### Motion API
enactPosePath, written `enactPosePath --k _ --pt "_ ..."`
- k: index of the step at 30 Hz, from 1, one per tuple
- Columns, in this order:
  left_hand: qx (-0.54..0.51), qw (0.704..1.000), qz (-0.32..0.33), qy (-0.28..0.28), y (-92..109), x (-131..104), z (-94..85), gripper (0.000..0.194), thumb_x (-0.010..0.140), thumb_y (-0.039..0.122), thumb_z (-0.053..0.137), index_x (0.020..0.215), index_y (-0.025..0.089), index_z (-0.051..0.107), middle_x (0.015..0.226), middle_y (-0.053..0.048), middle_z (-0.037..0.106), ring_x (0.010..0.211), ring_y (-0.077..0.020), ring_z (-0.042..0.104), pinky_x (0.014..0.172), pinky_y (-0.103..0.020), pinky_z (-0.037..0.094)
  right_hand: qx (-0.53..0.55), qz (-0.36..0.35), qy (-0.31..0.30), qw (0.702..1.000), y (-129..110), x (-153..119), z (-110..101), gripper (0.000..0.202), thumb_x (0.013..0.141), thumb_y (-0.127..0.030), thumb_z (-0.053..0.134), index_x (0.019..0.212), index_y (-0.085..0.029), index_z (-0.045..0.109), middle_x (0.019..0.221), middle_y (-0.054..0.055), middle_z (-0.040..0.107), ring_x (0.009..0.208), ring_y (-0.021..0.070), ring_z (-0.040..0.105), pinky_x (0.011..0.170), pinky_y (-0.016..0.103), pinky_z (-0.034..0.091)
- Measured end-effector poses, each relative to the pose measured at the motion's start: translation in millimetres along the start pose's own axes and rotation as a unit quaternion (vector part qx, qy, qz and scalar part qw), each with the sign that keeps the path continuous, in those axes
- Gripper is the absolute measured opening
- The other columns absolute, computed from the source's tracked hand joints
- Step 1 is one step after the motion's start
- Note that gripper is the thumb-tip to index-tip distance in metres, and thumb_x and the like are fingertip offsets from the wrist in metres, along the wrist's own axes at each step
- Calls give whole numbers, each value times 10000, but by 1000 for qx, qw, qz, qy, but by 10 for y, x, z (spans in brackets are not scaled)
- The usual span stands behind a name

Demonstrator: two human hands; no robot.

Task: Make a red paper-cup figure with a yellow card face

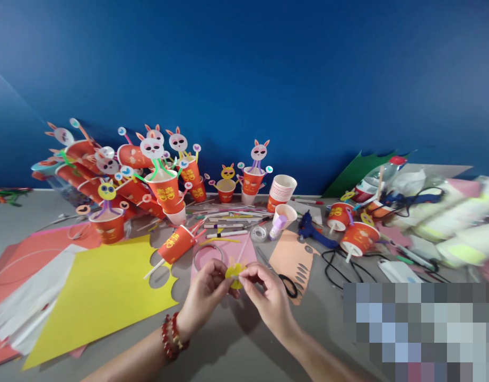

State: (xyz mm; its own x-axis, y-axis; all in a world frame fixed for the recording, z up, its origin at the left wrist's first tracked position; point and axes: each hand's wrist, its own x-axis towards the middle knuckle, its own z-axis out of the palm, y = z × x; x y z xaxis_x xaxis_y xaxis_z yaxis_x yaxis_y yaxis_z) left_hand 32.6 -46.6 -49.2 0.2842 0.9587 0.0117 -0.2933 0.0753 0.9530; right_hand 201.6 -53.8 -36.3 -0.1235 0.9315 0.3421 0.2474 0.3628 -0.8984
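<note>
Between my hands is a small round yellow paper cutout (235, 271) with pale ear shapes at its top. My left hand (208, 286), with red bead bracelets at the wrist, pinches its left side. The fingers of my right hand (266, 292) pinch its right side. Just behind lies a pink paper sheet (244, 246) with a ring of tape (200, 254) on it. To the right, the black handles of scissors (289, 285) rest by a peach sheet (292, 254) with cut-out slits. A red paper cup (175, 244) lies tipped over at the left.
A yellow sheet (93, 297) with round cut-outs covers the left of the table. Several red cups with paper animal heads (152, 146) stand along the blue wall. A blue glue gun (314, 231), its cord and a stack of cups (282, 188) are at the right.
</note>
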Motion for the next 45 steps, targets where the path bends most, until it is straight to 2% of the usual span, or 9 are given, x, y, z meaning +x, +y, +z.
enactPosePath --k 10,13,17,21,23,26,31,39,45 --pt "28 999 19 9 49 -29 18 229 890 321 670 866 190 483 718 28 639 614 -113 667 609 -228 522 -34 -44 8 998 -14 -41 14 114 924 -150 543 890 -205 637 844 28 664 802 163 641 717 242 504" --pt "30 999 22 4 35 -27 21 226 899 319 657 867 189 476 720 24 638 621 -111 661 609 -223 507 -36 -28 19 999 23 -71 35 102 926 -165 555 975 -217 627 900 31 666 795 157 639 722 248 512" --pt "29 999 22 4 35 -32 36 231 903 314 651 855 192 462 697 25 630 612 -113 652 592 -217 484 18 18 48 999 38 -94 62 217 912 -221 599 1120 -224 537 932 35 641 753 148 635 696 253 534" --pt "23 999 31 4 66 -48 42 215 907 302 646 863 192 467 708 22 633 620 -116 653 605 -227 498 80 78 52 992 24 -71 55 263 872 -292 667 1054 -214 495 891 28 631 686 140 609 629 240 521" --pt "29 999 33 -1 72 -54 39 200 912 304 637 872 191 477 721 14 639 629 -119 654 612 -232 508 86 97 26 991 23 -54 45 204 875 -324 666 951 -202 521 811 12 614 654 133 576 599 227 486" --pt "40 999 27 3 52 -54 36 212 895 330 654 867 185 502 738 17 614 605 -103 619 576 -217 507 98 96 -27 990 27 -43 40 214 907 -349 615 804 -195 508 735 -8 554 616 117 512 570 219 427" --pt "68 997 6 41 27 -43 44 279 858 401 682 813 171 531 679 50 516 508 -64 511 465 -174 453 109 113 -45 987 24 -60 43 277 923 -372 593 749 -199 464 695 -29 477 589 107 469 540 215 387" --pt "55 998 -13 23 75 -10 2 308 858 454 669 828 161 577 629 18 626 508 -87 561 513 -193 455 137 141 -15 980 50 -52 19 301 921 -431 604 764 -189 514 683 -23 536 542 104 506 520 216 421" --pt "67 998 -12 2 119 -18 10 319 898 458 613 818 150 601 702 -42 709 520 -102 573 531 -216 465 143 133 -17 981 46 -27 1 312 944 -435 571 753 -189 552 636 -20 576 545 117 543 524 218 435"
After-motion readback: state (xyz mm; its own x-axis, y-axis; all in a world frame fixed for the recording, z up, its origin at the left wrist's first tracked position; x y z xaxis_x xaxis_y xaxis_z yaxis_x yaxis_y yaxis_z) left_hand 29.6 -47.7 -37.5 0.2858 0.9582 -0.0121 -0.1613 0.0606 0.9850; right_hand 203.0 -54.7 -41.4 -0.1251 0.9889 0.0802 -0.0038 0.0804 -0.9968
